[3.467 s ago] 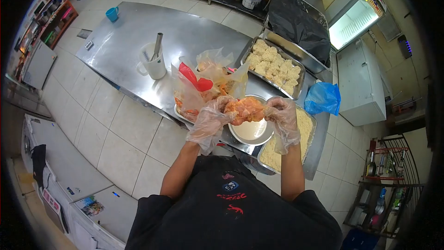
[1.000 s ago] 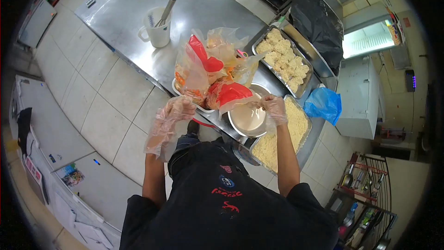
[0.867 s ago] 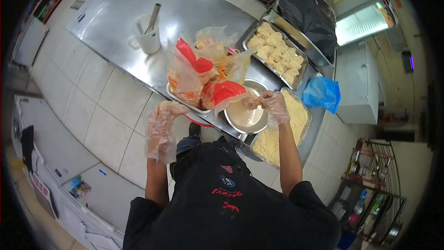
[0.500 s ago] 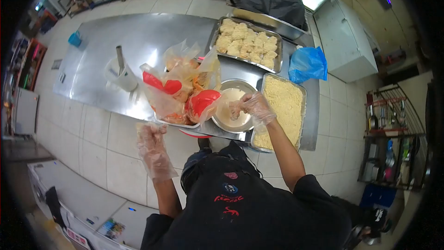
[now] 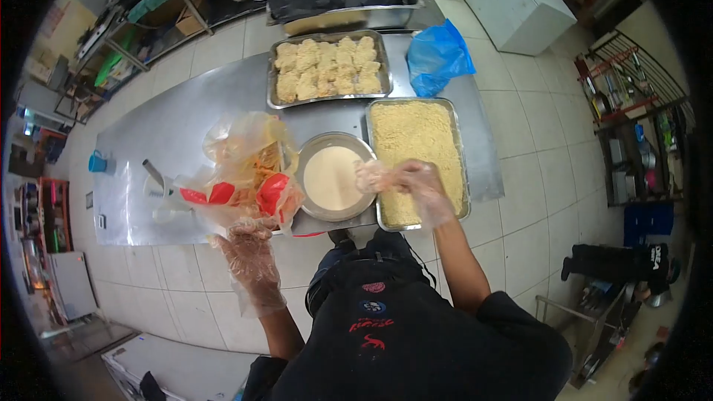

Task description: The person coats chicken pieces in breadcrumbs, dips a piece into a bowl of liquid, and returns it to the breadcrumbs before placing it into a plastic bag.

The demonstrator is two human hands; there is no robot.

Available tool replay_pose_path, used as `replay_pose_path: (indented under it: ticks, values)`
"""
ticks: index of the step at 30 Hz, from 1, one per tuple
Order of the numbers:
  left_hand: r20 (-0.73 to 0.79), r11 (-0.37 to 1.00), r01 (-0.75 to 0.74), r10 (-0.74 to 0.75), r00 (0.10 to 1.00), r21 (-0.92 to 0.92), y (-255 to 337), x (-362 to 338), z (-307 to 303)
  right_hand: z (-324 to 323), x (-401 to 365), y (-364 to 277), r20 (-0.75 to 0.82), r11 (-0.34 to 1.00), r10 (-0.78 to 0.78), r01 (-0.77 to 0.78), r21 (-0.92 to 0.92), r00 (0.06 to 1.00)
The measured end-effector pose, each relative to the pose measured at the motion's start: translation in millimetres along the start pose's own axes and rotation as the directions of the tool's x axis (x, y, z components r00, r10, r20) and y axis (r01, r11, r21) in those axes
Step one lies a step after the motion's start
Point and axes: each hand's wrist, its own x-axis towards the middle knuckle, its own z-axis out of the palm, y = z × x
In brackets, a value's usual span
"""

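My right hand (image 5: 422, 187), in a clear plastic glove, grips a pale, wet piece of meat (image 5: 373, 177) between the bowl and the crumb tray. The metal bowl (image 5: 303, 204) holds cream-coloured batter (image 5: 332, 178). On its right stands a metal tray filled with yellowish crumbs (image 5: 416, 130). My left hand (image 5: 251, 256), also gloved, is empty with fingers loosely bent and apart, just in front of the table edge. Close to it lies an open plastic bag (image 5: 230, 152) with red patches, holding orange-marinated food (image 5: 261, 167).
A tray of breaded pieces (image 5: 327, 67) lies at the back of the steel table (image 5: 134, 208). Nearby are a blue plastic bag (image 5: 438, 59), a clear jug (image 5: 157, 191) with a handle sticking out, and a blue mug (image 5: 97, 161). Another person (image 5: 620, 266) is at far right.
My right hand has moved from over the batter bowl toward the crumb tray with the piece of meat. My left hand is nearer the plastic bag. The camera view has turned.
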Motion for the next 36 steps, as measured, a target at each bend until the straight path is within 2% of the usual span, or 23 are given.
replay_pose_path:
  ticks: [2, 3, 5, 6, 8, 11, 13, 14, 15, 16, 17, 18, 19, 22, 23, 25, 26, 27, 28, 30, 32, 35, 36]
  values:
    - [0.057, 0.999, 0.043, -0.043, 0.997, 0.002, -20, 6, 8, -43, -20, -1, -0.178, 0.985, 0.061, -0.088, -0.147, 0.982]
    - [0.095, 0.997, 0.078, -0.079, 0.992, 0.013, -32, 10, 13, -67, -28, 8, -0.235, 0.943, 0.096, -0.164, -0.290, 0.967]
    - [0.166, 0.988, 0.153, -0.157, 0.974, 0.036, -58, 21, 30, -113, -42, 40, -0.361, 0.779, 0.148, -0.334, -0.531, 0.921]
    - [0.175, 0.967, 0.141, -0.180, 0.968, 0.212, -71, 25, 44, -127, -50, 50, -0.370, 0.746, 0.072, -0.297, -0.597, 0.926]
    - [0.179, 0.837, 0.087, -0.216, 0.960, 0.541, -98, 27, 73, -149, -61, 65, -0.356, 0.656, -0.075, -0.223, -0.721, 0.931]
    - [0.356, 0.726, 0.071, -0.418, 0.836, 0.684, -150, 39, 104, -152, -54, 47, -0.387, 0.702, -0.001, -0.275, -0.657, 0.922]
    - [0.348, 0.576, 0.152, -0.661, 0.665, 0.803, -202, 67, 129, -161, -33, 78, -0.451, 0.579, -0.198, -0.268, -0.770, 0.870]
    - [0.490, 0.504, -0.181, -0.589, 0.643, 0.845, -250, 82, 117, -162, -22, 89, -0.462, 0.509, -0.296, -0.272, -0.817, 0.836]
    - [0.621, 0.378, -0.495, -0.537, 0.571, 0.782, -289, 93, 110, -154, -10, 82, -0.567, 0.617, -0.143, -0.375, -0.692, 0.811]
    - [0.469, 0.109, -0.528, -0.633, 0.616, 0.842, -302, 95, 125, -150, 1, 81, -0.610, 0.672, -0.096, -0.401, -0.622, 0.786]
    - [0.300, -0.164, -0.562, -0.708, 0.640, 0.811, -315, 96, 140, -149, 12, 79, -0.647, 0.721, -0.047, -0.423, -0.549, 0.761]
    - [0.218, -0.247, -0.535, -0.718, 0.661, 0.808, -338, 101, 136, -148, 23, 77, -0.680, 0.763, 0.005, -0.443, -0.472, 0.733]
    - [0.173, -0.257, -0.484, -0.714, 0.678, 0.836, -358, 104, 128, -143, 27, 59, -0.658, 0.872, 0.050, -0.354, -0.337, 0.751]
    - [0.143, -0.108, -0.281, -0.658, 0.739, 0.954, -403, 115, 108, -180, 78, 126, -0.593, 0.911, 0.298, -0.409, -0.058, 0.748]
    - [0.083, -0.067, -0.168, -0.661, 0.746, 0.983, -384, 110, 131, -181, 90, 127, -0.513, 0.920, 0.387, -0.357, 0.160, 0.766]
    - [0.065, -0.057, -0.141, -0.681, 0.729, 0.988, -383, 121, 134, -171, 116, 114, -0.305, 0.774, 0.502, -0.263, 0.577, 0.809]
    - [0.056, -0.052, -0.127, -0.693, 0.719, 0.991, -383, 127, 134, -170, 123, 102, -0.195, 0.709, 0.529, -0.304, 0.637, 0.826]
    - [0.108, -0.001, -0.157, -0.723, 0.682, 0.988, -386, 133, 128, -163, 119, 62, -0.084, 0.635, 0.548, -0.349, 0.689, 0.832]
    - [0.160, 0.052, -0.183, -0.750, 0.641, 0.982, -390, 140, 118, -159, 121, 40, 0.028, 0.555, 0.556, -0.396, 0.732, 0.831]
    - [0.341, 0.111, -0.393, -0.737, 0.584, 0.913, -387, 150, 108, -171, 135, 56, 0.106, 0.553, 0.512, -0.421, 0.719, 0.852]
    - [0.573, 0.082, -0.716, -0.666, 0.479, 0.693, -370, 154, 117, -177, 143, 66, 0.165, 0.552, 0.455, -0.423, 0.719, 0.875]
    - [0.367, -0.109, -0.703, -0.792, 0.489, 0.702, -355, 150, 133, -176, 143, 61, 0.042, 0.720, 0.535, -0.481, 0.501, 0.844]
    - [0.248, -0.111, -0.489, -0.752, 0.610, 0.865, -353, 147, 135, -173, 139, 58, -0.034, 0.817, 0.484, -0.437, 0.376, 0.875]
